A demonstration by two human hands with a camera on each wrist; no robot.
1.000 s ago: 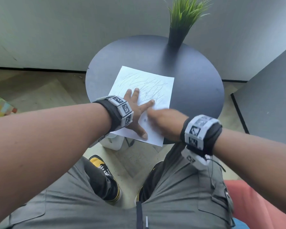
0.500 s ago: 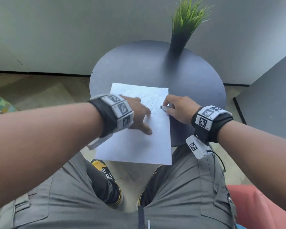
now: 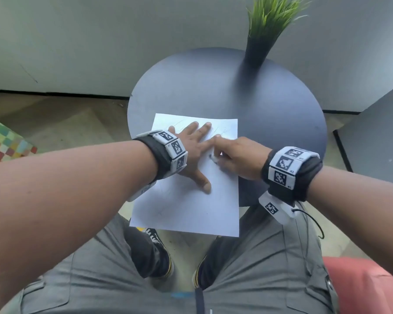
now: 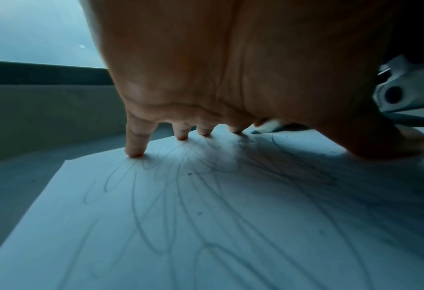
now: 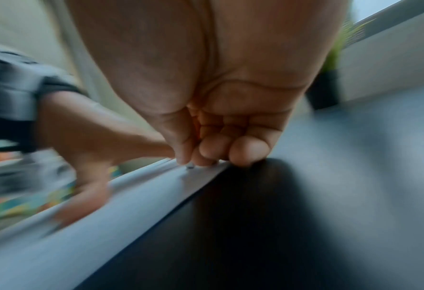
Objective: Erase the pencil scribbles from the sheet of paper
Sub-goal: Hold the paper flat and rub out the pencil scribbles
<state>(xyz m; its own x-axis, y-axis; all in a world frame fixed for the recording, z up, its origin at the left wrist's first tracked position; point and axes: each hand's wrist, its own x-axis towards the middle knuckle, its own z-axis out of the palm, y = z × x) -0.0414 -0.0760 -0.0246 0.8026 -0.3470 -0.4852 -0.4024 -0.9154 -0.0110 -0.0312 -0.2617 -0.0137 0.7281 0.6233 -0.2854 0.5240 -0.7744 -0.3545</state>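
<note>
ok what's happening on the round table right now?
A seated person is erasing pencil scribbles from a sheet of paper on a dark round table. The left hand lies spread flat on the sheet, pinning it. The right hand pinches a small white eraser against the paper beside the left index finger. Scribbles remain under the left palm. A potted grass plant stands at the far edge.
</note>
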